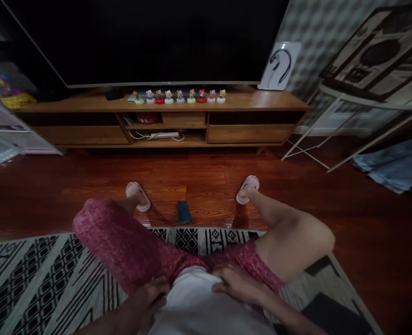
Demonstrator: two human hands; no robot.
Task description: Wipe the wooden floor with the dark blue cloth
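Observation:
My left hand (153,294) rests low on my lap, against the left edge of my white shirt (192,291). Its fingers are curled, and dim light hides what, if anything, lies in them. My right hand (239,281) lies on the other side of the shirt, over the red patterned shorts (122,242). The fingers stretch forward on the cloth, with the thumb apart at the shirt's edge. A small dark teal folded item (184,212) lies on the wooden floor between my feet, away from both hands.
A wooden TV stand (255,104) holds a large television (164,42) and a row of several small figurines (180,97). A power strip (164,135) sits on its shelf. A patterned rug (42,265) lies under me. A white-framed folding stand (317,125) is at right.

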